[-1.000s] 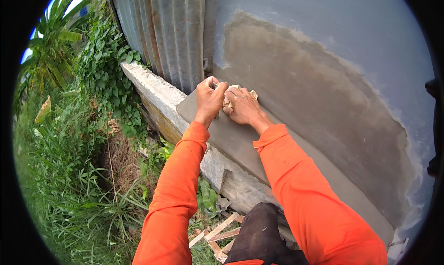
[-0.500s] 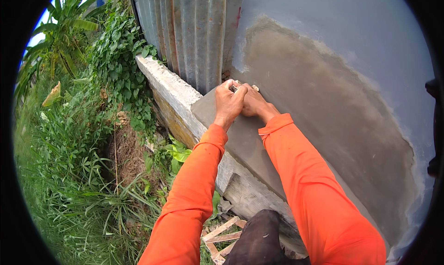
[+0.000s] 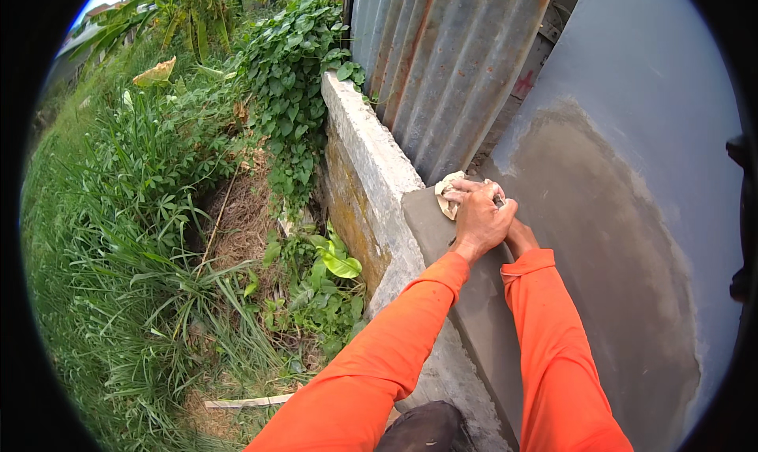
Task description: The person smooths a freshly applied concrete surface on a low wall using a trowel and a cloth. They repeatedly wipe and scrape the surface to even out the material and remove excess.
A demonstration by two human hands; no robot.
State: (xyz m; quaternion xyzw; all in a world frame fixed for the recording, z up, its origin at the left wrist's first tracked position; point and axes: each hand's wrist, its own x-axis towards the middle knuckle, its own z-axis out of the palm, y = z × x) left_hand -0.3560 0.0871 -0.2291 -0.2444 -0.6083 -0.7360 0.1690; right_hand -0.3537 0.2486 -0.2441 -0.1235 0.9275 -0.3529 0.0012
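Close together over the grey smoothed ledge [image 3: 430,215], my two hands meet at its far end. My left hand [image 3: 480,221] is closed, and a small dark end of something pokes out by its thumb. Most of my right hand [image 3: 518,236] lies behind the left, so its fingers are hidden. A crumpled cream cloth or sponge-like piece [image 3: 444,195] is pressed at the fingertips on the ledge's far left corner. Which hand grips it I cannot make out.
Damp grey plaster [image 3: 584,215] covers part of the bluish wall [image 3: 663,97] at right. Rusty corrugated sheeting [image 3: 442,65] stands beyond the ledge. A rough low wall [image 3: 367,144] runs along the left, beside vines [image 3: 292,81] and grass [image 3: 103,262]. A wooden strip [image 3: 249,402] lies below.
My view has swung left, so everything sits further right. The cream piece, earlier just showing right of my hands, now shows at their left. My left hand now covers more of the right.
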